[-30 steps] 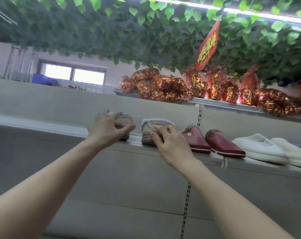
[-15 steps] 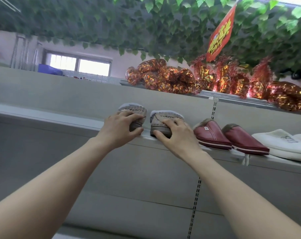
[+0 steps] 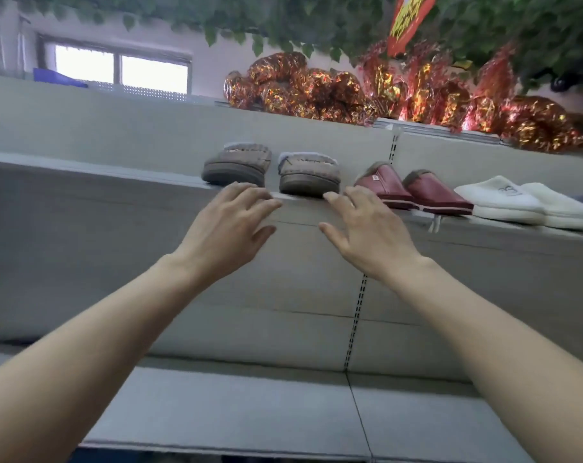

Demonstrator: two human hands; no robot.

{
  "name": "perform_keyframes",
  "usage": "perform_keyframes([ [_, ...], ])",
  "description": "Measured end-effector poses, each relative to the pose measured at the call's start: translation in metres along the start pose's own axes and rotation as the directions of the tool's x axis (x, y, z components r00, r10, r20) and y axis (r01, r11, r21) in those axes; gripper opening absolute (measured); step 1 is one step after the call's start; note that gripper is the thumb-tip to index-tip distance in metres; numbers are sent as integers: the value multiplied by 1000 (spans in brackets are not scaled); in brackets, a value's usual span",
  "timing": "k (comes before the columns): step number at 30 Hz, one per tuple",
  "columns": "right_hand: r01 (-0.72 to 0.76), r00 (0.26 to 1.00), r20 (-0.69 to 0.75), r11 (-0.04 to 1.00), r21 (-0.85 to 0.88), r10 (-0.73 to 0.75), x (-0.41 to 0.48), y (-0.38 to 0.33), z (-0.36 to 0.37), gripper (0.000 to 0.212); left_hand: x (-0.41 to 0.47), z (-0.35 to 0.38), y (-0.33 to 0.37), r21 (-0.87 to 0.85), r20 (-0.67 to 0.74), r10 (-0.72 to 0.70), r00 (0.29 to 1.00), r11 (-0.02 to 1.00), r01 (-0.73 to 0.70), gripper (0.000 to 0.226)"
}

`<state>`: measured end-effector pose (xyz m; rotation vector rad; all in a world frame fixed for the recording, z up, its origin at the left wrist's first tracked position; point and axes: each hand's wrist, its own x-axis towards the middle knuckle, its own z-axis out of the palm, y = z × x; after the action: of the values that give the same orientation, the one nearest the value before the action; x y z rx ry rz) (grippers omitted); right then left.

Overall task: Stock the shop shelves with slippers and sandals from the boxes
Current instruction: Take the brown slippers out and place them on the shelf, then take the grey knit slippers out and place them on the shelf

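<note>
Brown slippers (image 3: 271,170) side by side on shelf (image 3: 83,168), just above both spread, empty hands: left hand (image 3: 228,228), right hand (image 3: 367,228).

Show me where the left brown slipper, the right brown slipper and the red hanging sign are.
left brown slipper (image 3: 236,163), head view, on its brown upper.
right brown slipper (image 3: 310,173), head view, on its brown upper.
red hanging sign (image 3: 408,20), head view, on its printed red face.
</note>
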<state>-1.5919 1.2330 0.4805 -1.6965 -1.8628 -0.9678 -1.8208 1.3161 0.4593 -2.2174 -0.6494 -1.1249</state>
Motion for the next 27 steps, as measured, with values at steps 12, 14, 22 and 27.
perform_keyframes([
  [12,-156,973,151,980,-121,174,-286,17,-16,47,-125,24,186,-329,91,130,987,940,-93,29],
  [14,-207,950,212,972,-115,228,-337,27,-15,43,-145,39,222,-393,141,140,980,917,-74,30],
  [22,-431,816,409,902,-39,408,-533,95,13,32,-211,119,375,-556,401,135,906,822,124,30],
  [27,-679,456,722,728,-97,521,-652,144,48,41,-261,175,481,-562,623,110,774,751,346,30],
])
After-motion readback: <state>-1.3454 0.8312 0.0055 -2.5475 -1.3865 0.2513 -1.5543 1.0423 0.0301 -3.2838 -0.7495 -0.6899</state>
